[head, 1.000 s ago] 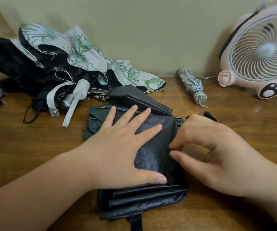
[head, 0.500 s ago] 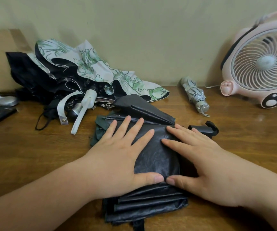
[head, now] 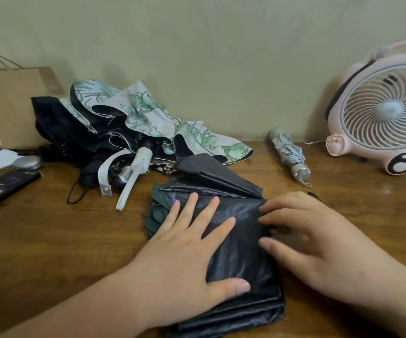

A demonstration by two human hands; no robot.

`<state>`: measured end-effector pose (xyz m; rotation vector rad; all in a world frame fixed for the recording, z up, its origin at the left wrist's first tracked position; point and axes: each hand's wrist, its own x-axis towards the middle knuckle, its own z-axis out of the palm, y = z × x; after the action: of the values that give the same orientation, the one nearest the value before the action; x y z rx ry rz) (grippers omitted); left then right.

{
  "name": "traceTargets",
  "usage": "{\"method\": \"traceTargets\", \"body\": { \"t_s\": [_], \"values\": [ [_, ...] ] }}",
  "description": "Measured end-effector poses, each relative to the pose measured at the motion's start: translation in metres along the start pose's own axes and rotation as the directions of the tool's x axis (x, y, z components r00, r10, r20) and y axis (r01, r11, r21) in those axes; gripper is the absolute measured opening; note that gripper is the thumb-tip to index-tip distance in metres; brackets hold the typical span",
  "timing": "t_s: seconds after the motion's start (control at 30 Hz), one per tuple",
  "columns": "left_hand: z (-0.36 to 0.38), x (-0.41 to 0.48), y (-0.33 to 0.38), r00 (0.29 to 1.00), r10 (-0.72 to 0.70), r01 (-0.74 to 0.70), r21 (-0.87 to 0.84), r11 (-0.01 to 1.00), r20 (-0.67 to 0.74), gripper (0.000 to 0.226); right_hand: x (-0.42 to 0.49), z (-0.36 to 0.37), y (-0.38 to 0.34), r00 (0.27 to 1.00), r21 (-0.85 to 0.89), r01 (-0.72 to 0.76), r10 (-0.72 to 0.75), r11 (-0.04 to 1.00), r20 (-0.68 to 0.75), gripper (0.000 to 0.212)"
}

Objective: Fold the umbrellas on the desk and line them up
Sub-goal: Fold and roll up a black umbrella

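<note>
Black umbrella (head: 241,240) is lying half-folded on the tabletop (head: 50,240), left of the fan (head: 380,118). Left hand (head: 184,259) is pressing it flat, fingers straight. Right hand (head: 319,245) is touching its edge; whether it is pinching, I cannot tell. Fabric is looking light, slippery, springy, so the ribs (head: 184,190) are probably offering firmer hold.

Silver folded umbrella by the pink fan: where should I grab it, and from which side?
Take the silver umbrella around its pleated middle, from above, fingers across its width. It lies flat on the desk with bare wood either side, its rounded handle end toward you; the wall is close behind its far end.
</note>
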<state>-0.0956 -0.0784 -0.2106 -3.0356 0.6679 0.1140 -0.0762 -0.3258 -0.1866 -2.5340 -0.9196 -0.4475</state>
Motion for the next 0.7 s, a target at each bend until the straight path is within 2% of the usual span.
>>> {"method": "traceTargets", "body": {
  "t_s": [0.07, 0.13, 0.2, 0.33, 0.43, 0.47, 0.53, 0.6, 0.63, 0.7],
  "values": [
    [0.001, -0.001, -0.002, 0.999, 0.009, -0.01, -0.036, 0.999, -0.032, 0.095, 0.005, 0.004, -0.002, 0.981, -0.012, -0.012, 0.009, 1.0, -0.196, 0.018],
    [0.0, -0.002, -0.003, 0.998, 0.017, -0.021, -0.064, 0.998, -0.057, 0.094, 0.015, 0.007, -0.005, 0.963, -0.095, -0.062, 0.034, 0.994, -0.266, 0.005],
    [-0.001, -0.002, -0.004, 0.997, 0.026, -0.032, -0.088, 0.996, -0.07, 0.091, 0.03, 0.01, -0.008, 0.969, -0.171, -0.12, 0.079, 0.978, -0.233, 0.017],
    [0.001, -0.004, -0.006, 0.994, 0.037, -0.049, -0.114, 0.992, -0.104, 0.084, 0.073, 0.019, -0.017, 0.987, -0.338, -0.161, 0.147, 0.927, -0.067, 0.05],
    [-0.001, -0.004, -0.006, 0.994, 0.035, -0.049, -0.131, 0.99, -0.105, 0.074, 0.104, 0.033, -0.013, 0.974, -0.357, -0.221, 0.221, 0.908, -0.043, 0.048],
    [-0.002, -0.004, -0.006, 0.994, 0.036, -0.05, -0.137, 0.989, -0.103, 0.071, 0.111, 0.037, -0.011, 0.97, -0.343, -0.241, 0.232, 0.908, -0.068, 0.039],
    [-0.003, -0.004, -0.006, 0.994, 0.042, -0.057, -0.145, 0.988, -0.104, 0.065, 0.119, 0.036, -0.004, 0.936, -0.238, -0.326, 0.279, 0.915, -0.213, 0.019],
    [-0.003, -0.005, -0.009, 0.992, 0.047, -0.065, -0.153, 0.986, -0.121, 0.06, 0.12, 0.026, 0.004, 0.843, -0.01, -0.438, 0.407, 0.899, -0.352, 0.015],
    [-0.002, -0.005, -0.011, 0.99, 0.05, -0.069, -0.151, 0.986, -0.129, 0.059, 0.119, 0.021, 0.007, 0.81, 0.085, -0.461, 0.458, 0.883, -0.366, 0.013],
    [0.0, -0.004, -0.011, 0.991, 0.055, -0.072, -0.134, 0.988, -0.126, 0.057, 0.115, 0.015, 0.01, 0.827, 0.138, -0.441, 0.461, 0.887, -0.322, 0.009]
  ]
}}
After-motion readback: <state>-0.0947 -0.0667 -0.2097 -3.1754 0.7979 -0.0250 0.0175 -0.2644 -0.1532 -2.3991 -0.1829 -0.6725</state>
